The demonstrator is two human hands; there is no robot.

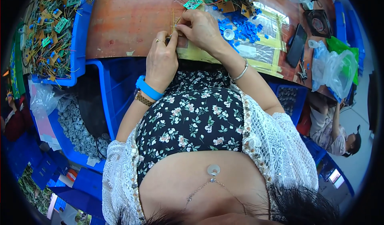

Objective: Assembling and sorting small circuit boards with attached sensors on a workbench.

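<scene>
My left hand [162, 61] and my right hand [202, 31] meet over the near edge of the table. The left thumb and index finger pinch a small part, mostly hidden by the fingers. Thin yellow wires [173, 17] stick up from between the fingertips, and my right thumb and index finger are closed on them. Just beyond my right hand lies a heap of small brown circuit boards [226, 5] with a green board [193, 3] at its edge. Beside my right wrist, small blue plastic pieces [244, 27] are scattered around a round white cap [229, 34].
A blue bin [82, 33] full of wired boards stands at left. Below it, another blue bin holds clear plastic parts [76, 119]. At right lie a black phone [297, 45], keys [303, 71], a black fan [318, 23] and plastic bags [336, 69]. Another person [332, 129] sits beyond.
</scene>
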